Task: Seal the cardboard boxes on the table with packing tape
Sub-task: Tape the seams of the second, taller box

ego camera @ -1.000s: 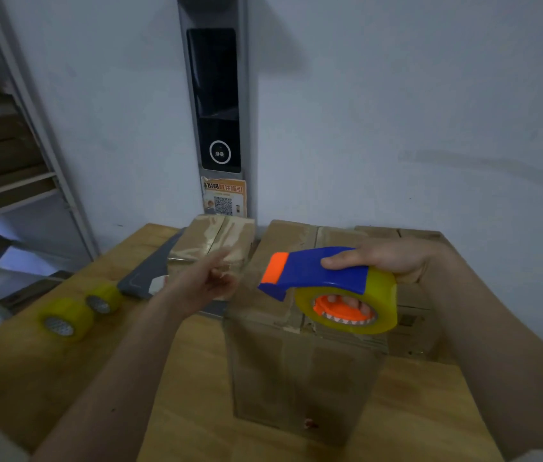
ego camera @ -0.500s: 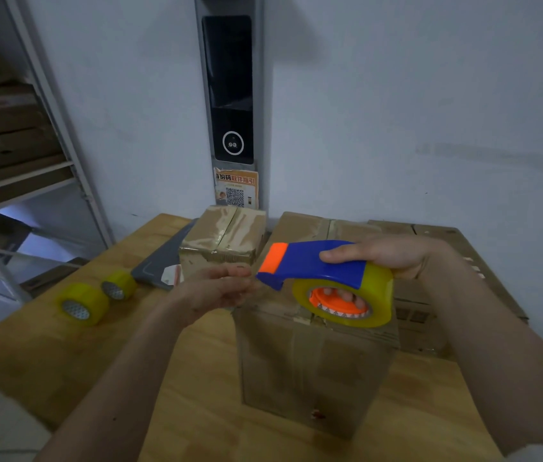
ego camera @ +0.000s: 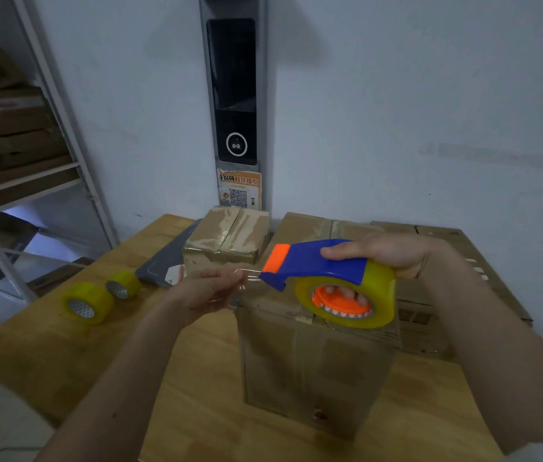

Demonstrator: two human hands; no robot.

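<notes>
On the tabletop (ego camera: 63, 355): four cardboard boxes, two spare tape rolls (ego camera: 87, 303).
Right hand (ego camera: 393, 258) grips the blue-orange tape dispenser (ego camera: 313, 266); left hand (ego camera: 208, 291) pinches its clear tape end over the near brown box (ego camera: 316, 368).

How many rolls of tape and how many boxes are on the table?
Tape rolls: 3, two loose, one in the dispenser
Cardboard boxes: 3, front, back left, back right
Total: 6
</notes>
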